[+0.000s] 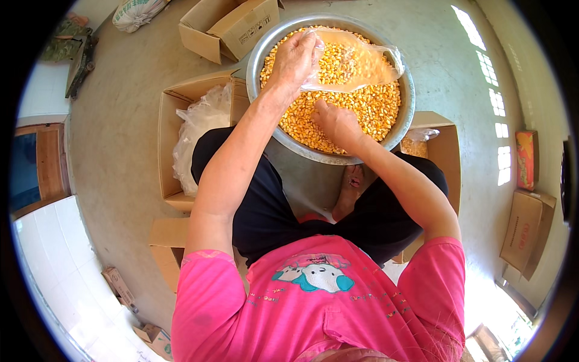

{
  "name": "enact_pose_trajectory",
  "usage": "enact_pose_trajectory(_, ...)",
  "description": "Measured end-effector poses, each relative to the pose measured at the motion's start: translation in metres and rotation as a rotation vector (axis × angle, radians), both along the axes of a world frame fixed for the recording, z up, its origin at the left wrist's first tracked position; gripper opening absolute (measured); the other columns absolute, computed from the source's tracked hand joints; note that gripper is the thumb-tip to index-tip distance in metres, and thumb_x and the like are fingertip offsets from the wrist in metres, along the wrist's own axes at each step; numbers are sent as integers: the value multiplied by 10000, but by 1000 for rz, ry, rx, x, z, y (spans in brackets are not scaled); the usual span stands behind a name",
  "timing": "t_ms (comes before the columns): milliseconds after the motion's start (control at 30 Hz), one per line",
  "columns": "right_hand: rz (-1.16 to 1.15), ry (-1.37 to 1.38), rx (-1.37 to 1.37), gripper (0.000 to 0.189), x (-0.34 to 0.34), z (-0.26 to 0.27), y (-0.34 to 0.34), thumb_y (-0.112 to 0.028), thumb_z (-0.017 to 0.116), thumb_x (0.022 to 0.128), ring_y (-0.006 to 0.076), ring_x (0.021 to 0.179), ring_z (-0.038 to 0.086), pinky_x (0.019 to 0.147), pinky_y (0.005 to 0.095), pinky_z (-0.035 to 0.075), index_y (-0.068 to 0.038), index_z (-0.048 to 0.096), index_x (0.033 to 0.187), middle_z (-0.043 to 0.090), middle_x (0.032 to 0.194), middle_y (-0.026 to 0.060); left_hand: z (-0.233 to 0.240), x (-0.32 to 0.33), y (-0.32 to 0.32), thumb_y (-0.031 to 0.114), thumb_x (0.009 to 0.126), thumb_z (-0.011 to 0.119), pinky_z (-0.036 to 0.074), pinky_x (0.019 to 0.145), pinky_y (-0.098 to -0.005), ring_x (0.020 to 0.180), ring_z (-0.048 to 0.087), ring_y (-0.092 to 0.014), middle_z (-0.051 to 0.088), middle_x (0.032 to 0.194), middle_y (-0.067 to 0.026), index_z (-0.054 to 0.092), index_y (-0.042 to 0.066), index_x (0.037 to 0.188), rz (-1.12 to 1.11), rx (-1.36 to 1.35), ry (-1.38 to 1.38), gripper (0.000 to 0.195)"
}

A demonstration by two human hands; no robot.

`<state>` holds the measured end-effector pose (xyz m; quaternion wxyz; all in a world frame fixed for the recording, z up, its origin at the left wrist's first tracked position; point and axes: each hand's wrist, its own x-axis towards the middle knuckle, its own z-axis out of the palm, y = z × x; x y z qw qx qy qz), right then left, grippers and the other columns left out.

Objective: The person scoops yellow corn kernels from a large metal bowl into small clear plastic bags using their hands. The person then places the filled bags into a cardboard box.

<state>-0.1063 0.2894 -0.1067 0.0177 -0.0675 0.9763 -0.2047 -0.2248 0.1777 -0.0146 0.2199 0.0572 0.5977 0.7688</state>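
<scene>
A large round metal basin (332, 159) full of yellow corn kernels (371, 106) stands before me. My left hand (296, 56) grips one end of a clear plastic bag (346, 86) above the kernels. Kernels show in or through the bag, blurred near its far end; which of the two I cannot tell. Below the bag, my right hand (337, 122) rests against the kernels with its fingers curled and fingertips partly hidden, so whether it holds any is unclear.
An open cardboard box (169, 145) at my left holds clear plastic bags (199, 131). Another cardboard box (445, 154) at my right holds a bag of kernels (414, 147). A third box (246, 29) stands beyond the basin's left side. My knees flank the basin's near side.
</scene>
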Motion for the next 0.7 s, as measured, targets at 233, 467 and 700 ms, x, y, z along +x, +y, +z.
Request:
enact_pose_trajectory(233,74,-127,-306,220,-12,8,22,-224,491,928,352,720,603,657,444,475,-23,544,854,594,763,200,3,0,0,252,965,510,332,501,-181,583,398,-24,476,685,48,623,73,906,-17,-14,19,220)
enact_pose_trajectory(467,99,-435,-639,166,-32,96,45,-184,481,933,149,656,530,551,278,432,-39,556,903,507,695,61,4,3,-2,258,966,500,300,449,-191,547,386,-24,465,667,51,603,74,903,-18,-35,3,219)
enact_pose_trajectory(700,-396,-373,-1074,268,-73,87,52,-271,478,952,46,417,355,356,216,248,-25,576,911,461,644,-5,7,5,-3,257,960,512,289,443,-182,539,375,-12,463,668,55,601,85,883,-31,-54,-4,209)
